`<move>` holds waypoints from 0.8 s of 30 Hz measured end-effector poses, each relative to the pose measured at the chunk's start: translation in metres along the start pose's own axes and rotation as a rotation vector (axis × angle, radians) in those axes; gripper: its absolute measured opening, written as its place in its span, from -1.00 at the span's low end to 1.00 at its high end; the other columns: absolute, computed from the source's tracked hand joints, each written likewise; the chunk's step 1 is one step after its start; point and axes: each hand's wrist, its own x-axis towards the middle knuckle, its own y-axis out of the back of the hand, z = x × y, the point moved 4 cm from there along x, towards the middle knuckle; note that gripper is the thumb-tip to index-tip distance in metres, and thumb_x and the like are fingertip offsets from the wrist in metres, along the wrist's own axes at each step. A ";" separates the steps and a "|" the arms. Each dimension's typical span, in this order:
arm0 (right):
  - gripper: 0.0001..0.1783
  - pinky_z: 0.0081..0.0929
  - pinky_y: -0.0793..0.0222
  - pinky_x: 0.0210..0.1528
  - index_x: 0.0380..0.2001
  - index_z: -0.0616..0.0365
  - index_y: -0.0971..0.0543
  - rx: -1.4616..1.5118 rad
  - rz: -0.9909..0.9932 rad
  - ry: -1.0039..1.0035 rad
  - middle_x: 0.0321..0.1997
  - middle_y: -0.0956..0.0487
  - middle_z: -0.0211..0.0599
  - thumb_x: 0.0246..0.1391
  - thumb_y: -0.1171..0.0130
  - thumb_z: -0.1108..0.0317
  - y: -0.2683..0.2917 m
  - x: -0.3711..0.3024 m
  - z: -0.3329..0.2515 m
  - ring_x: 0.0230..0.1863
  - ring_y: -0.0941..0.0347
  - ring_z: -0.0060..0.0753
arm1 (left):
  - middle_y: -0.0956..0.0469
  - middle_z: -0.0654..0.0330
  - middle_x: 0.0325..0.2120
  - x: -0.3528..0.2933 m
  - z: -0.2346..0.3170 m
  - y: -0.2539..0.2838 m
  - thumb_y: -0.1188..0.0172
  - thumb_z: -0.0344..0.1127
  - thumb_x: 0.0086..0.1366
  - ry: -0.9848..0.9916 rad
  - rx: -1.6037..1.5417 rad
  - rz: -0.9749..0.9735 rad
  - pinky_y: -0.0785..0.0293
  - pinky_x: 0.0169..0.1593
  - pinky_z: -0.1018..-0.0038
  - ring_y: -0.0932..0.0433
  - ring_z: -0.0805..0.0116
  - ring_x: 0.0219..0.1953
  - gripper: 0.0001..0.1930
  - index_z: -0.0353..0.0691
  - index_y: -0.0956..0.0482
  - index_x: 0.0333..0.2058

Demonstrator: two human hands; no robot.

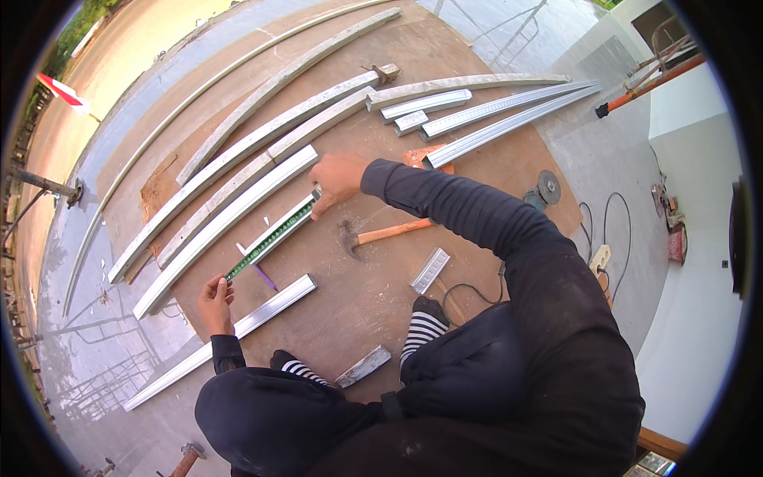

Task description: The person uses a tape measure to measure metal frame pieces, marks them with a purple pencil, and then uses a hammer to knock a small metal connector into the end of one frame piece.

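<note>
Nearest, on the brown board (342, 290), a silver metal channel (270, 308) is partly covered by the left sleeve (227, 352). Just beyond, the near end of a green tape-measure blade (272, 237) is pinched by the thumb and fingers of the left hand (214, 304). For a true reading, the blade is probably best held taut and untwisted, with its marks viewed square-on. It is stretched between both hands, its long axis pointed from lower left to upper right. Its far end is grasped by the right hand's (338, 179) bent fingers, partly hidden. Farther off, a longer silver channel (226, 224) is laid roughly parallel.
</note>
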 end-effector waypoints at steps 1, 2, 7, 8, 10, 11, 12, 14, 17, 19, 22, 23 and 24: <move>-0.27 -0.16 -0.54 -0.15 -0.31 0.19 -0.69 0.016 0.000 0.037 -0.26 -0.65 0.06 -0.31 -0.39 -0.30 -0.007 0.004 -0.011 -0.20 -0.61 0.05 | -0.64 0.23 -0.39 -0.007 0.009 -0.007 -0.17 -0.31 0.34 0.009 -0.016 -0.048 -0.44 -0.33 0.60 -0.55 0.52 -0.40 -0.81 -0.24 -0.59 -0.13; -0.28 -0.16 -0.54 -0.15 -0.31 0.17 -0.69 0.032 -0.004 0.077 -0.26 -0.65 0.06 -0.33 -0.40 -0.29 -0.015 0.010 -0.022 -0.20 -0.61 0.04 | -0.64 0.22 -0.39 -0.013 0.019 -0.019 -0.18 -0.31 0.33 -0.009 -0.001 -0.106 -0.44 -0.34 0.60 -0.55 0.52 -0.39 -0.80 -0.25 -0.59 -0.14; -0.46 -0.12 -0.51 -0.22 -0.36 0.23 -0.65 0.069 0.038 0.218 -0.38 -0.64 0.05 -0.34 -0.40 0.00 -0.035 0.005 -0.068 -0.29 -0.60 0.08 | -0.65 0.14 -0.40 -0.043 0.066 -0.081 -0.20 -0.24 0.33 -0.105 0.126 -0.311 -0.45 -0.32 0.57 -0.59 0.47 -0.39 -0.74 -0.33 -0.58 -0.15; -0.49 -0.12 -0.51 -0.22 -0.36 0.23 -0.65 0.049 0.030 0.217 -0.38 -0.63 0.05 -0.32 -0.40 0.02 -0.038 0.003 -0.067 -0.30 -0.60 0.08 | -0.65 0.13 -0.40 -0.045 0.071 -0.087 -0.20 -0.22 0.33 -0.125 0.166 -0.346 -0.45 -0.33 0.57 -0.59 0.45 -0.40 -0.72 -0.34 -0.57 -0.14; -0.54 -0.12 -0.51 -0.23 -0.37 0.23 -0.65 0.006 0.023 0.225 -0.39 -0.63 0.05 -0.28 -0.40 0.07 -0.042 0.002 -0.066 -0.30 -0.60 0.09 | -0.65 0.13 -0.39 -0.037 0.070 -0.084 -0.18 -0.15 0.35 -0.196 0.220 -0.351 -0.45 -0.32 0.57 -0.61 0.44 -0.40 -0.67 -0.34 -0.57 -0.12; -0.56 -0.12 -0.51 -0.23 -0.39 0.23 -0.65 0.005 0.034 0.216 -0.40 -0.63 0.04 -0.26 -0.39 0.08 -0.044 -0.001 -0.060 -0.31 -0.60 0.08 | -0.66 0.16 -0.38 -0.029 0.064 -0.081 -0.17 -0.13 0.35 -0.206 0.234 -0.356 -0.43 -0.34 0.58 -0.61 0.46 -0.40 -0.66 -0.32 -0.57 -0.10; -0.58 -0.13 -0.51 -0.23 -0.40 0.23 -0.64 0.008 0.045 0.212 -0.41 -0.63 0.03 -0.25 -0.39 0.09 -0.046 -0.007 -0.055 -0.31 -0.60 0.08 | -0.66 0.19 -0.38 -0.025 0.066 -0.079 -0.16 -0.10 0.35 -0.213 0.252 -0.357 -0.41 -0.35 0.60 -0.61 0.48 -0.39 -0.65 -0.29 -0.57 -0.09; -0.59 -0.15 -0.53 -0.24 -0.41 0.24 -0.65 -0.002 -0.004 0.181 -0.39 -0.64 0.03 -0.23 -0.39 0.09 -0.052 -0.020 -0.042 -0.30 -0.61 0.06 | -0.63 0.12 -0.40 -0.009 0.077 -0.078 -0.19 -0.18 0.34 -0.285 0.266 -0.380 -0.50 -0.25 0.54 -0.60 0.43 -0.35 -0.66 -0.40 -0.58 -0.14; -0.58 -0.21 -0.55 -0.24 -0.38 0.24 -0.68 -0.016 -0.165 0.151 -0.33 -0.66 0.04 -0.21 -0.38 0.09 -0.057 -0.040 -0.032 -0.27 -0.62 0.02 | -0.63 0.14 -0.40 0.005 0.118 -0.076 -0.20 -0.20 0.34 -0.366 0.395 -0.415 -0.50 -0.23 0.54 -0.59 0.45 -0.34 -0.67 -0.41 -0.58 -0.15; -0.58 -0.21 -0.55 -0.24 -0.39 0.24 -0.68 0.010 -0.140 0.132 -0.32 -0.66 0.04 -0.21 -0.38 0.09 -0.063 -0.056 -0.015 -0.27 -0.62 0.02 | -0.63 0.15 -0.40 0.017 0.157 -0.083 -0.20 -0.19 0.33 -0.437 0.479 -0.456 -0.50 -0.20 0.53 -0.58 0.45 -0.34 -0.66 -0.41 -0.59 -0.14; -0.56 -0.16 -0.54 -0.23 -0.35 0.24 -0.67 0.062 -0.209 0.037 -0.31 -0.65 0.05 -0.21 -0.38 0.08 -0.065 -0.080 0.014 -0.25 -0.61 0.04 | -0.63 0.14 -0.37 0.038 0.207 -0.106 -0.20 -0.17 0.33 -0.515 0.548 -0.592 -0.49 -0.16 0.51 -0.57 0.43 -0.32 -0.64 -0.41 -0.58 -0.13; -0.55 -0.14 -0.53 -0.21 -0.32 0.24 -0.66 0.077 -0.097 0.013 -0.32 -0.65 0.05 -0.20 -0.37 0.08 -0.073 -0.101 0.030 -0.25 -0.61 0.04 | -0.63 0.14 -0.36 0.039 0.217 -0.129 -0.20 -0.16 0.34 -0.560 0.610 -0.643 -0.49 -0.15 0.51 -0.57 0.43 -0.31 -0.64 -0.41 -0.58 -0.12; -0.53 -0.12 -0.52 -0.20 -0.29 0.25 -0.65 0.076 0.005 -0.015 -0.33 -0.64 0.05 -0.19 -0.36 0.08 -0.071 -0.119 0.043 -0.25 -0.61 0.05 | -0.63 0.13 -0.35 0.042 0.230 -0.151 -0.20 -0.16 0.34 -0.605 0.656 -0.690 -0.49 -0.14 0.51 -0.57 0.43 -0.30 -0.63 -0.41 -0.58 -0.12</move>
